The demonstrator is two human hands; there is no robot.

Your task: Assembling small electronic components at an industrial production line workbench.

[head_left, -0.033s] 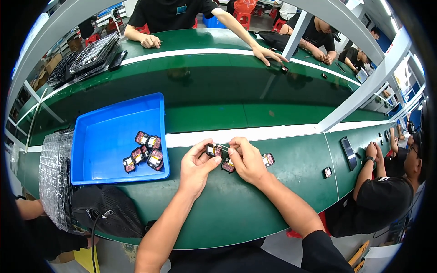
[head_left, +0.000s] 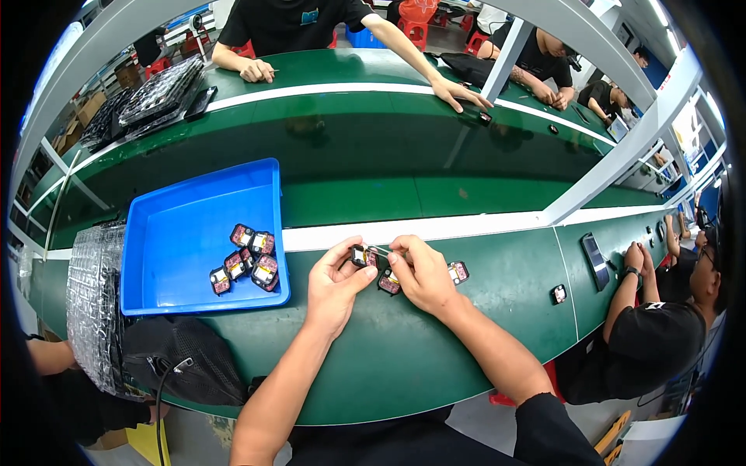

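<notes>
My left hand [head_left: 334,283] pinches a small black square part [head_left: 361,255] with a pink and white face, held just above the green bench. My right hand [head_left: 420,272] grips thin metal tweezers [head_left: 382,251] whose tip touches that part. A second such part [head_left: 388,282] lies under my right palm and a third [head_left: 458,272] lies just right of that hand. Several more of these parts [head_left: 247,260] sit in the near right corner of a blue plastic tray [head_left: 179,233] to my left.
A black mesh bag [head_left: 183,357] and a bubble-wrap roll [head_left: 93,303] lie at the near left. One more small part [head_left: 558,293] and a dark phone-like slab [head_left: 595,260] rest to the right, beside a seated person's hands [head_left: 637,256]. Other people work across the belt.
</notes>
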